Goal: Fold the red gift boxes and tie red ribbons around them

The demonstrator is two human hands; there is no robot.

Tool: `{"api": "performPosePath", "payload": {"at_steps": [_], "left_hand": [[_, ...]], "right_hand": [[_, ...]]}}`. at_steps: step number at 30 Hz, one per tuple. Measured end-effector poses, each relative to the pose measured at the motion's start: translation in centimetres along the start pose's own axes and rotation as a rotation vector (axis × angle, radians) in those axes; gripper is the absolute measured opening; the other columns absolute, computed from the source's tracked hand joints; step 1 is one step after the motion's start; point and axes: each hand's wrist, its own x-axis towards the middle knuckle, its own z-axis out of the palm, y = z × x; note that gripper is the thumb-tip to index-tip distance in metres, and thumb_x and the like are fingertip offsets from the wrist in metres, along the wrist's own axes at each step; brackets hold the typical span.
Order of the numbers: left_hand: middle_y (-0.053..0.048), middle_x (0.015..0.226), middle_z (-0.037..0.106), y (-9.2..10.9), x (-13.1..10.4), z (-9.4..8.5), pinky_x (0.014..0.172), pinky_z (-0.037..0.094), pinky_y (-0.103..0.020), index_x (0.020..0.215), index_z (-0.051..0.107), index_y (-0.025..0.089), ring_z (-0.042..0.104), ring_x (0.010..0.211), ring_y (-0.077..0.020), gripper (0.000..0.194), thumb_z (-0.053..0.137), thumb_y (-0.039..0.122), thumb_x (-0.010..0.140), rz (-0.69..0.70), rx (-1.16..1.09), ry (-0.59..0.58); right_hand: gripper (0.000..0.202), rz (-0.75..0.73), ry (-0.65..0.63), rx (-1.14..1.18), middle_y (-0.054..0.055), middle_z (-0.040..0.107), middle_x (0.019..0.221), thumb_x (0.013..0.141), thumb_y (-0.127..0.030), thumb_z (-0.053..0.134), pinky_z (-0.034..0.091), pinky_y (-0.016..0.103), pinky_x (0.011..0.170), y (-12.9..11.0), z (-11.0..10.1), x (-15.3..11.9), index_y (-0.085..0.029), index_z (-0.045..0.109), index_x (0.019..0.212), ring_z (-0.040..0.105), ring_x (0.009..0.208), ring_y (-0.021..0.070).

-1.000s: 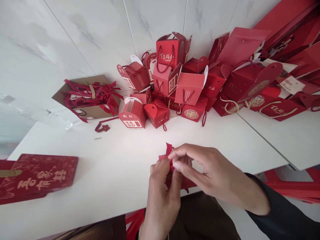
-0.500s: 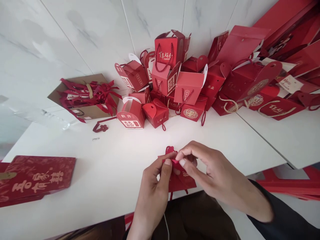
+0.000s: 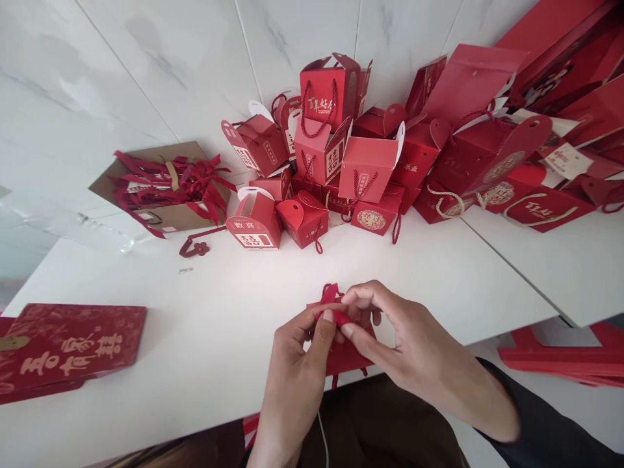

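left hand (image 3: 297,364), one: shifted leftward since earlier. right hand (image 3: 414,341), one. both pinch one red ribbon (image 3: 340,317) over one red packet (image 3: 347,356).

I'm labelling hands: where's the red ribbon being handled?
The red ribbon is below and slightly right of the head view's centre, between the left hand and right hand.

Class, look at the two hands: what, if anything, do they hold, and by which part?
The left hand and right hand pinch a red ribbon over a red package; whether they grip its ends or its middle is hidden.
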Motion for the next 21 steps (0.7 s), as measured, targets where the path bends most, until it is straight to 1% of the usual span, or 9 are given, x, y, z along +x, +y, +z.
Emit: {"api": "performPosePath", "payload": {"at_steps": [2, 3, 6, 9, 12, 15, 18, 21], "left_hand": [[-0.001, 0.079, 0.068, 0.04, -0.07, 0.04, 0.074, 0.045, -0.026, 0.098, 0.077, 0.021, 0.056, 0.076, -0.0144, 0.031, 0.061, 0.048, 0.096, -0.011, -0.032, 0.009], [-0.001, 0.078, 0.068, 0.05, -0.09, 0.04, 0.073, 0.045, -0.025, 0.097, 0.077, 0.021, 0.055, 0.075, -0.0139, 0.032, 0.061, 0.048, 0.095, -0.019, -0.046, 0.014], [0.000, 0.075, 0.066, 0.10, -0.11, 0.06, 0.069, 0.044, -0.023, 0.092, 0.077, 0.020, 0.054, 0.072, -0.0130, 0.031, 0.064, 0.048, 0.094, -0.036, -0.076, 0.027], [-0.002, 0.078, 0.068, 0.27, -0.07, 0.21, 0.072, 0.046, -0.025, 0.093, 0.078, 0.020, 0.055, 0.074, -0.0140, 0.029, 0.066, 0.046, 0.093, -0.040, -0.099, 0.019], [-0.002, 0.079, 0.069, 0.50, -0.07, 0.41, 0.077, 0.048, -0.027, 0.092, 0.079, 0.020, 0.059, 0.078, -0.0160, 0.028, 0.066, 0.046, 0.092, -0.036, -0.107, 0.022], [-0.003, 0.081, 0.071, 0.56, -0.08, 0.45, 0.077, 0.050, -0.027, 0.092, 0.080, 0.020, 0.062, 0.081, -0.0171, 0.028, 0.066, 0.044, 0.092, -0.039, -0.132, 0.017], [-0.005, 0.091, 0.075, 0.40, 0.00, 0.27, 0.080, 0.053, -0.028, 0.101, 0.080, 0.021, 0.064, 0.082, -0.0169, 0.028, 0.067, 0.044, 0.092, -0.065, -0.184, 0.011], [-0.004, 0.089, 0.075, 0.19, 0.07, 0.01, 0.077, 0.053, -0.026, 0.100, 0.080, 0.021, 0.062, 0.078, -0.0147, 0.026, 0.070, 0.044, 0.090, -0.079, -0.192, 0.027]], "right_hand": [[0.018, 0.027, -0.038, 0.027, -0.003, 0.069, 0.099, 0.100, -0.019, 0.056, 0.052, 0.028, 0.077, 0.15, -0.11, 0.08, -0.028, 0.052, 0.114, 0.067, 0.086, 0.0149], [0.018, 0.039, -0.044, 0.023, -0.003, 0.068, 0.097, 0.100, -0.018, 0.055, 0.052, 0.028, 0.076, 0.22, -0.20, 0.12, -0.028, 0.052, 0.114, 0.067, 0.085, 0.0146], [0.009, 0.028, 0.000, -0.029, -0.004, 0.067, 0.093, 0.102, -0.021, 0.052, 0.051, 0.028, 0.076, 0.22, -0.54, 0.15, -0.027, 0.054, 0.108, 0.065, 0.080, 0.0141], [0.009, -0.046, 0.023, -0.053, -0.001, 0.066, 0.100, 0.102, -0.025, 0.057, 0.051, 0.030, 0.080, -0.11, -0.64, 0.02, -0.027, 0.057, 0.111, 0.063, 0.088, 0.0157], [0.007, -0.112, 0.012, -0.035, 0.000, 0.065, 0.101, 0.102, -0.020, 0.057, 0.052, 0.030, 0.082, -0.41, -0.32, -0.06, -0.026, 0.058, 0.106, 0.064, 0.091, 0.0163], [0.012, -0.147, 0.019, -0.018, 0.001, 0.064, 0.100, 0.102, -0.015, 0.053, 0.053, 0.031, 0.085, -0.43, 0.08, -0.15, -0.025, 0.060, 0.102, 0.064, 0.092, 0.0161], [0.016, -0.182, -0.011, 0.001, 0.003, 0.062, 0.110, 0.101, -0.012, 0.055, 0.053, 0.033, 0.092, -0.16, 0.27, -0.39, -0.026, 0.062, 0.107, 0.064, 0.103, 0.0173], [0.023, -0.152, -0.042, 0.027, 0.004, 0.063, 0.115, 0.100, -0.011, 0.055, 0.054, 0.035, 0.094, 0.23, 0.13, -0.64, -0.027, 0.059, 0.115, 0.064, 0.107, 0.0184]]}}
